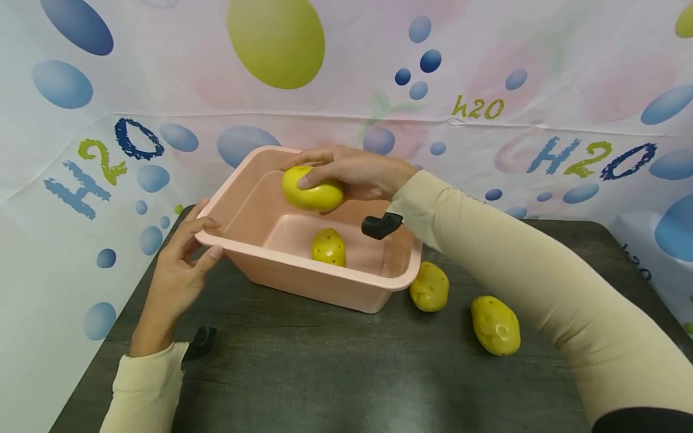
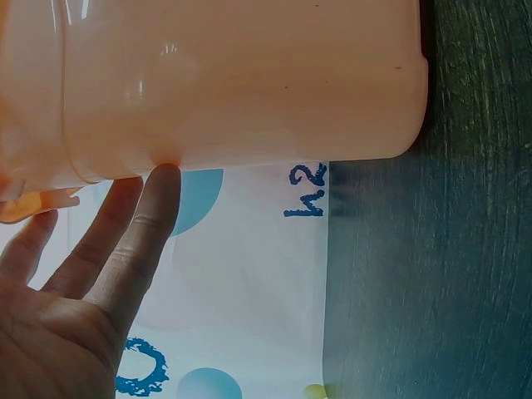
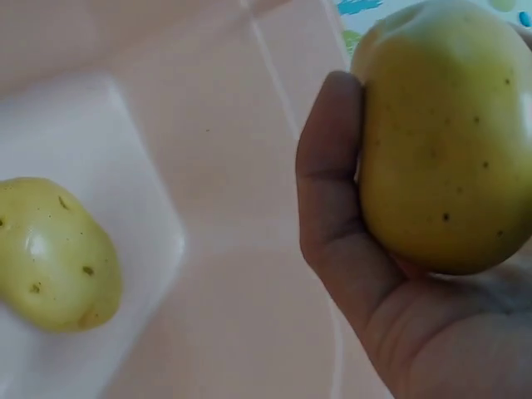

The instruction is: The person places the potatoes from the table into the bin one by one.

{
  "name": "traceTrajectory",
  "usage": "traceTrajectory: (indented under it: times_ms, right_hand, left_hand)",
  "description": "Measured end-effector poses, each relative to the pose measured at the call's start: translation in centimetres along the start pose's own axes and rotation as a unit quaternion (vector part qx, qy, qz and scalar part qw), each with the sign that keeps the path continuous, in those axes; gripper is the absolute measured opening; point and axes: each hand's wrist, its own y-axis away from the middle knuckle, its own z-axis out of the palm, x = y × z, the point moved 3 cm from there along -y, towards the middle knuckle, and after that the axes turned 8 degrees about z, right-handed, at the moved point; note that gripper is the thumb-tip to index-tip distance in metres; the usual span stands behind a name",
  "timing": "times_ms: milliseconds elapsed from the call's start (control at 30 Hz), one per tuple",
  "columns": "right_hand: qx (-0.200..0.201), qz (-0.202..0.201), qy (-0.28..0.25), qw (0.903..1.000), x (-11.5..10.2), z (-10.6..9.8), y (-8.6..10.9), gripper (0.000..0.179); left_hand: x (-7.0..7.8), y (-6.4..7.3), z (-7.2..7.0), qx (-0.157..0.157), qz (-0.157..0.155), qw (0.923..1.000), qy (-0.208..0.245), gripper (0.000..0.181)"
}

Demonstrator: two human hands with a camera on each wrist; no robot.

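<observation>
In the head view my right hand (image 1: 357,174) holds a yellow potato (image 1: 311,189) inside the mouth of a pink plastic basin (image 1: 308,291), above its floor. The right wrist view shows the thumb along one side of this smooth, dark-specked potato (image 3: 449,150). A second potato (image 1: 328,246) lies on the basin's floor. My left hand (image 1: 181,264) grips the basin's left corner, thumb on the front rim and a finger hooked over the edge. Other fingers (image 2: 158,208) reach to the outer wall in the left wrist view.
Two more potatoes lie on the dark wooden table (image 1: 303,367): one potato (image 1: 429,287) close by the basin's right corner, another potato (image 1: 495,325) farther right. A white printed sheet (image 1: 346,72) with coloured ovals hangs behind the table and along its left side.
</observation>
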Motion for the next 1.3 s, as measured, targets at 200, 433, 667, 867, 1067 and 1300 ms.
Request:
traceTrajectory:
  times_ms: [200, 433, 667, 867, 1067, 1300]
  right_hand:
    - [0.025, 0.037, -0.007, 0.9990, 0.8, 0.6, -2.5, 0.049]
    - [0.048, 0.064, -0.016, 0.9967, 1.3, 1.3, -4.6, 0.053]
    - [0.068, 0.114, 0.017, 0.9910, 1.7, 1.4, -5.1, 0.053]
    - [0.093, 0.118, 0.013, 0.9886, 1.7, 1.1, -5.0, 0.053]
    - [0.104, 0.119, 0.009, 0.9873, 1.7, 0.8, -4.9, 0.047]
    - [0.097, 0.124, 0.034, 0.9870, 1.9, 0.5, -4.6, 0.045]
  left_hand:
    - [0.0, -0.1, 0.0, 0.000, 0.000, 1.0000, 0.001, 0.039]
    - [0.0, -0.1, -0.1, 0.002, -0.007, 1.0000, -0.004, 0.040]
    - [0.1, -0.1, -0.1, 0.001, -0.007, 1.0000, 0.003, 0.040]
    - [0.0, -0.1, 0.0, 0.000, -0.006, 1.0000, 0.000, 0.041]
    - [0.0, 0.0, 0.0, 0.002, -0.007, 1.0000, -0.001, 0.041]
    - [0.1, -0.1, 0.0, 0.001, -0.011, 0.9999, 0.002, 0.041]
